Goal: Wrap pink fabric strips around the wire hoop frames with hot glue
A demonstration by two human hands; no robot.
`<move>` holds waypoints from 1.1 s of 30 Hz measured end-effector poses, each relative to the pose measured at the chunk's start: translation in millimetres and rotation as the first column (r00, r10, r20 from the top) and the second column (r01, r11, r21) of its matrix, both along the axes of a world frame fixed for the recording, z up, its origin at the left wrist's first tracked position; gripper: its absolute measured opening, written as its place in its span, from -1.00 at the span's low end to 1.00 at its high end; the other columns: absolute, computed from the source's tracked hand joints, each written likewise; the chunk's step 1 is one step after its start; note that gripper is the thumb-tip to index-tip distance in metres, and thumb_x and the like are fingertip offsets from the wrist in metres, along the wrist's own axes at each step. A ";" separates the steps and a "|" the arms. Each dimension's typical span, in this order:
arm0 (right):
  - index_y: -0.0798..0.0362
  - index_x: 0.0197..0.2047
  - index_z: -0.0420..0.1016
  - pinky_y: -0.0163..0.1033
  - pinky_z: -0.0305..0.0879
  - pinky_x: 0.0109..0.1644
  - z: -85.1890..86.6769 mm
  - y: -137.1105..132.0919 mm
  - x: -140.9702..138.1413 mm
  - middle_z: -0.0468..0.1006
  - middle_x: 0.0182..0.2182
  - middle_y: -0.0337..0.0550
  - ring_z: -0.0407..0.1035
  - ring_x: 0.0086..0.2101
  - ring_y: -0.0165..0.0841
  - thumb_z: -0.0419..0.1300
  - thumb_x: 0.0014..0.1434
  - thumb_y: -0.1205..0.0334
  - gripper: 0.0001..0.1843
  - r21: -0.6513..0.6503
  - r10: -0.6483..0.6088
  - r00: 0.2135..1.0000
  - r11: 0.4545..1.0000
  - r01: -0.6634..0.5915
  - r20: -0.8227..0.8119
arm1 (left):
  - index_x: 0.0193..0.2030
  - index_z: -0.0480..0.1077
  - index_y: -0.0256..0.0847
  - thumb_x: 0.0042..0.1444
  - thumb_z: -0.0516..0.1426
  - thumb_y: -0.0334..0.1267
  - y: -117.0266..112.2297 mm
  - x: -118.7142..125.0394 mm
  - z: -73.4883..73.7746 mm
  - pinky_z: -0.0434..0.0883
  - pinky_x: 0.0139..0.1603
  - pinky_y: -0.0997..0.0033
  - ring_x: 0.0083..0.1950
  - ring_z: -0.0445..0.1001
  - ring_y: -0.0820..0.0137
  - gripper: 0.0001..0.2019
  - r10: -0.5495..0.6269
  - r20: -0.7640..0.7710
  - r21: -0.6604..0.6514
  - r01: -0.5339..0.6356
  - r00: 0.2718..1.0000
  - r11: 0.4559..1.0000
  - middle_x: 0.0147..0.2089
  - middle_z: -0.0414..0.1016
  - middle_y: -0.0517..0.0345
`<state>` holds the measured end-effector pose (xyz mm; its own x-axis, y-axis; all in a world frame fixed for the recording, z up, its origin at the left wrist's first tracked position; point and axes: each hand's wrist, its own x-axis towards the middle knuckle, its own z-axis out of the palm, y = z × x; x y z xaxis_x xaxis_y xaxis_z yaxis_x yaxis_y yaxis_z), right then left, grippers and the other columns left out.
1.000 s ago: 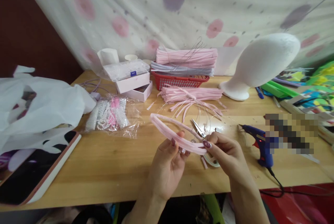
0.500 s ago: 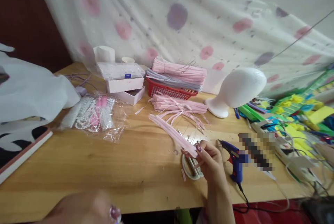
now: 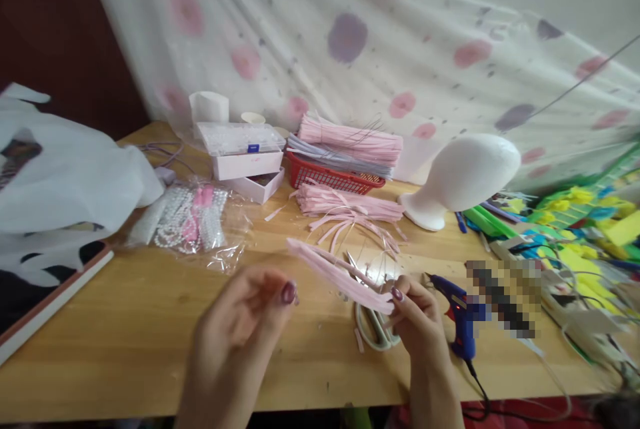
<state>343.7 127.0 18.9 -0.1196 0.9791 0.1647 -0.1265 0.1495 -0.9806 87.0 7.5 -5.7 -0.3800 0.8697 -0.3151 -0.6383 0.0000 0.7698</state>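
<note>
My right hand (image 3: 417,316) pinches one end of a long pink strip bundle (image 3: 335,272) that reaches up and left over the wooden table (image 3: 125,342). My left hand (image 3: 240,329) hovers to the left of the bundle, blurred, its fingers curled together with nothing seen in them. It does not touch the bundle. Scissors (image 3: 373,329) with pale handles lie on the table just under my right hand.
A blue glue gun (image 3: 463,319) lies right of my hand. Loose pink strips (image 3: 345,206), a red basket (image 3: 333,179), a white foam head (image 3: 463,176), a bead bag (image 3: 187,219), pink boxes (image 3: 245,159) and white fabric (image 3: 60,182) surround the work area.
My left hand let go of the pink bundle, dropped low, and has come back up beside it. My right hand kept its grip. The camera swung right.
</note>
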 end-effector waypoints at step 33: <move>-0.02 -0.53 0.54 0.03 0.50 -0.11 2.9 -4.7 -9.4 0.52 -0.58 -0.16 0.51 -0.41 -0.21 0.42 0.15 0.05 -0.69 -0.034 0.185 0.979 0.983 -0.183 0.087 | -0.40 0.59 -0.15 -0.36 0.58 -0.29 62.0 34.0 42.8 0.45 -0.09 0.41 -0.23 0.53 0.46 -0.64 -0.173 0.777 0.050 0.215 0.606 0.975 -0.34 0.58 0.28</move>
<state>334.3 122.3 21.9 -0.3109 0.9429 0.1198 -0.0610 0.1060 -0.9925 121.0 69.5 37.1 0.1985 0.8708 -0.4497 -0.9763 0.2162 -0.0122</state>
